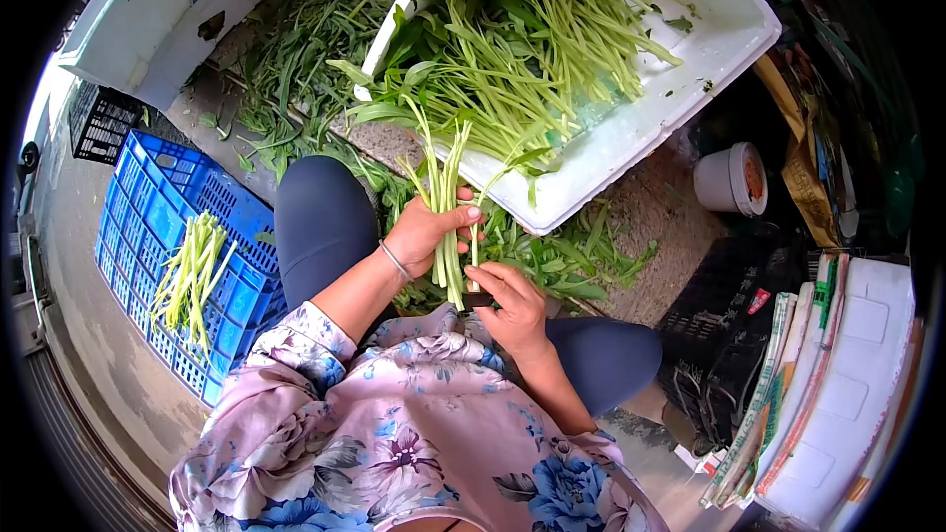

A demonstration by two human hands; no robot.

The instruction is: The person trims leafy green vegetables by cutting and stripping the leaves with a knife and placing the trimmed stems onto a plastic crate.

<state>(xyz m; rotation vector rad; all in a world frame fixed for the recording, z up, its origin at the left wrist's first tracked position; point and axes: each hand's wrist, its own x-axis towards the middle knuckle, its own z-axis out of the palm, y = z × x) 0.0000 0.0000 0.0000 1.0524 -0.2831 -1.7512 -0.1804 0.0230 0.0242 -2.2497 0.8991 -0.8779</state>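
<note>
My left hand (426,236), with a bracelet at its wrist, is closed around a small bunch of pale green water spinach stems (448,182), held upright over my lap. The thumb of my left hand presses across the stems. Just to the right, my right hand (514,310) pinches the lower end of one stem (475,261) between thumb and fingers. Beyond my hands, a white foam box (601,172) holds a large heap of leafy water spinach (532,49), stems pointing towards me and to the right.
At left stands a blue plastic crate (128,266) with a bunch of trimmed stems (192,281) on it. Loose leaves (305,69) cover the ground ahead. Another foam box (177,20) is at upper left. A white bucket (727,182), black crate (724,325) and foam lids (838,384) stand at right.
</note>
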